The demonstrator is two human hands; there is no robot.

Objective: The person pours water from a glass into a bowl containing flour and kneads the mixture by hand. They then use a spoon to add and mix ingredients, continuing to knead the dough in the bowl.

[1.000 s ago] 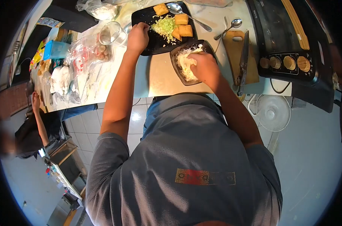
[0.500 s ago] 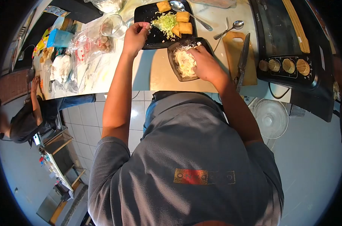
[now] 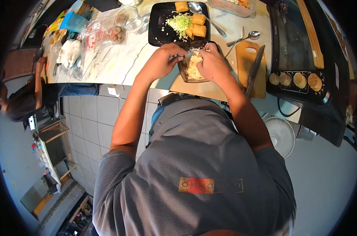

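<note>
A dark square bowl [image 3: 181,73] stands on a tan board near the table's front edge, holding a pale, lumpy mixture [image 3: 193,70]. Over its right side is my right hand [image 3: 214,66], fingers curled down at the mixture; their tips are partly hidden. My left hand [image 3: 161,62] hovers at the bowl's upper left rim with thumb and index finger drawn close together. Whatever is between those fingertips is too small to make out. Just behind, a black square plate [image 3: 158,34] carries chopped green vegetable [image 3: 180,23], fried golden blocks [image 3: 199,30] and a spoon [image 3: 208,16].
Right of the bowl, a large knife [image 3: 256,66] lies on a wooden cutting board [image 3: 244,57], with a spoon and fork behind. A black appliance with knobs [image 3: 299,80] stands farther right. Leftward are a glass [image 3: 134,23], plastic bags [image 3: 96,38] and another person [image 3: 25,98].
My left hand has moved from the plate's left edge down and right to the bowl. My right hand stays at the bowl, its fingers more curled. The whole view has shifted slightly.
</note>
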